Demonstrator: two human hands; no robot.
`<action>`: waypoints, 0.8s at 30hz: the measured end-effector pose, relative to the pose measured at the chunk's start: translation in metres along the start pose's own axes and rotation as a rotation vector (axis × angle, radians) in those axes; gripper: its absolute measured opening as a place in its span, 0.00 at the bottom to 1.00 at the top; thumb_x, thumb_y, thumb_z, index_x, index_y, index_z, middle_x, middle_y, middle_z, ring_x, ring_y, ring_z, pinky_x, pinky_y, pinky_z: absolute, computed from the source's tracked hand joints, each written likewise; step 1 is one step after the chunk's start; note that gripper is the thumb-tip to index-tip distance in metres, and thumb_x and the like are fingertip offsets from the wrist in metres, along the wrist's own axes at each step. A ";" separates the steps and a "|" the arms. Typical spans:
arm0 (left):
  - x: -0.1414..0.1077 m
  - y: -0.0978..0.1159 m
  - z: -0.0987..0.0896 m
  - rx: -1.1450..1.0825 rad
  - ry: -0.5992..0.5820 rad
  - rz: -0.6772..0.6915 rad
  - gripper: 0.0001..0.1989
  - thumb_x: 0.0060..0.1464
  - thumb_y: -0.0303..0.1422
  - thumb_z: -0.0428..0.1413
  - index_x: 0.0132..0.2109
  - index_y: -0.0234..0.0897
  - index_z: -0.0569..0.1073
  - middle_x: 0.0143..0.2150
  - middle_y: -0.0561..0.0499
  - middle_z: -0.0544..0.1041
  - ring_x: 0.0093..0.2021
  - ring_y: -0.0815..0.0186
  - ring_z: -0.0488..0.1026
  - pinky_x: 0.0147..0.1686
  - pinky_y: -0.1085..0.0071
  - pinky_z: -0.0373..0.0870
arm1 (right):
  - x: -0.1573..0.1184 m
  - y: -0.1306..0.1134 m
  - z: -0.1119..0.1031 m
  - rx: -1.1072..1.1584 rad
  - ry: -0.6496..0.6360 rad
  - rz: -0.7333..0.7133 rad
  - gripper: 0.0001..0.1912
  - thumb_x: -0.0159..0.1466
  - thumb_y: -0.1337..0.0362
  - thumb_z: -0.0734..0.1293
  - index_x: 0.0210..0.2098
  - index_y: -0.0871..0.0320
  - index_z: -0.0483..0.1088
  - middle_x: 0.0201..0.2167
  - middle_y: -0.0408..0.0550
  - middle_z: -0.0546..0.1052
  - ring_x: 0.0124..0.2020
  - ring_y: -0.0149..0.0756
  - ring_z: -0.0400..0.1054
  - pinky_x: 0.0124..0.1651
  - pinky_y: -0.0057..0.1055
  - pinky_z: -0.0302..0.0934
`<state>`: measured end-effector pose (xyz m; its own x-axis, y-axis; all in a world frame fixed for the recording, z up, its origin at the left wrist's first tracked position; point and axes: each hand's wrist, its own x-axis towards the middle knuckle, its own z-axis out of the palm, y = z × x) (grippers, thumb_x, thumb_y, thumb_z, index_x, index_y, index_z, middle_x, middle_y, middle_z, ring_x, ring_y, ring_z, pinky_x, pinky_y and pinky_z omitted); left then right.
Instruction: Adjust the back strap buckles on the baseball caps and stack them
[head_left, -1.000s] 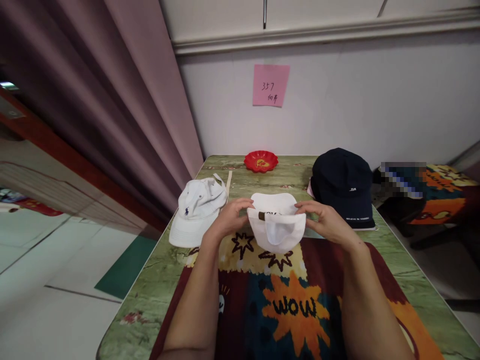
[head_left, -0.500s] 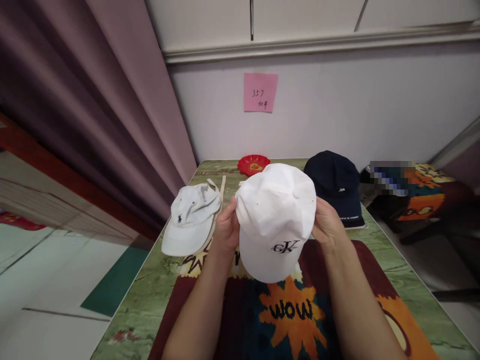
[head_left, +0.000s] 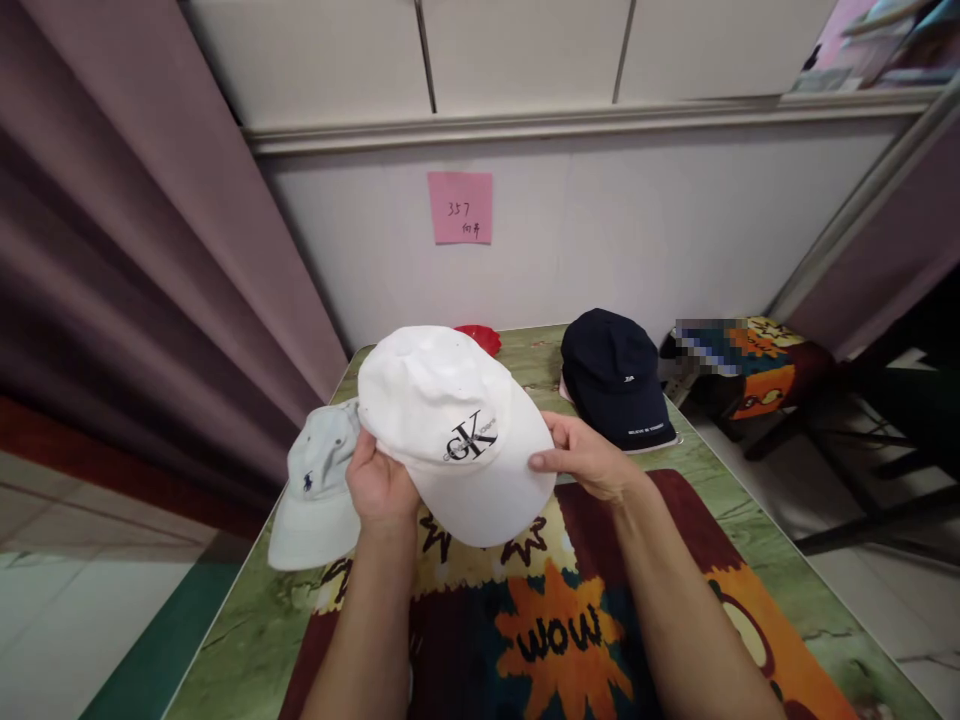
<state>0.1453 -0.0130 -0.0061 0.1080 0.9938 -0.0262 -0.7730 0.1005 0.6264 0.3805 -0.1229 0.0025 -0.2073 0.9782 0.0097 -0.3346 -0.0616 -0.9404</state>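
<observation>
Between my hands is a white baseball cap (head_left: 439, 400) with black monogram lettering on its front, held up over the table. My left hand (head_left: 382, 485) grips the crown's lower left edge. With thumb on top, my right hand (head_left: 585, 455) pinches the right edge of the brim; the fingers beneath are partly hidden. A pale grey cap (head_left: 315, 500) with a small dark emblem lies to the left, partly covered by the white cap and my left hand. On the right rests a navy cap (head_left: 611, 370) with small white lettering on its brim.
A colourful cloth (head_left: 555, 640) with "WOW" printed on it covers the front of the green marbled table (head_left: 232, 620). Behind the white cap, a red dish (head_left: 484, 338) partly shows. A pink note (head_left: 460, 208) is on the wall. Purple curtain (head_left: 172, 200) hangs at left.
The white cap has tilted, its brim swinging toward the right. My right hand has shifted from the crown's side to the brim. The whole view has turned somewhat to the right.
</observation>
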 end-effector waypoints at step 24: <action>-0.009 -0.005 0.013 0.453 -0.053 -0.284 0.07 0.59 0.30 0.59 0.41 0.30 0.78 0.34 0.45 0.83 0.31 0.67 0.80 0.35 0.72 0.79 | -0.017 0.044 -0.154 0.134 1.577 -0.470 0.15 0.49 0.63 0.70 0.36 0.60 0.75 0.27 0.42 0.75 0.20 0.25 0.59 0.16 0.20 0.54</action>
<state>0.1562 -0.0234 0.0008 0.3143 0.9254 -0.2118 -0.3630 0.3233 0.8739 0.5114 -0.1118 -0.0914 0.9802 0.1348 -0.1452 -0.1839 0.3458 -0.9201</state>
